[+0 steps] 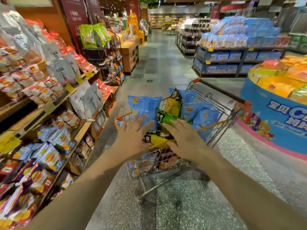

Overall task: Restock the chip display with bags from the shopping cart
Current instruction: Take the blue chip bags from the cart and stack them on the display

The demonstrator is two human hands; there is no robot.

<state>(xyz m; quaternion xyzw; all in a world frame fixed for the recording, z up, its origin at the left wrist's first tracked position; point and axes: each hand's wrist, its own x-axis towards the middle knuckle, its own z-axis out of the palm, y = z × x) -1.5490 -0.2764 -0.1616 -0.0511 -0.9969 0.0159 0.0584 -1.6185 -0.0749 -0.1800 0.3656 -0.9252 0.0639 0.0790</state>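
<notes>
A wire shopping cart [221, 117] stands in the aisle ahead of me, heaped with chip bags. A light blue bag [146, 105] stands upright at its near left, a green bag [166, 119] lies in the middle, and more blue bags [199, 113] fill the right side. My left hand [132, 136] reaches over the cart's near edge with straight spread fingers, its fingertips at the foot of the light blue bag. My right hand [184, 136] is spread flat over the green bag and a yellow-and-black bag [157, 138]. Neither hand grips anything. The chip display [49, 146] runs along my left.
The wooden shelves on the left hold white, red, blue and purple snack bags with yellow price tags [69, 87]. A round blue promotional stand [274, 110] sits right of the cart. A wire rack [103, 60] stands farther up the aisle, and the tiled aisle floor [162, 63] runs ahead.
</notes>
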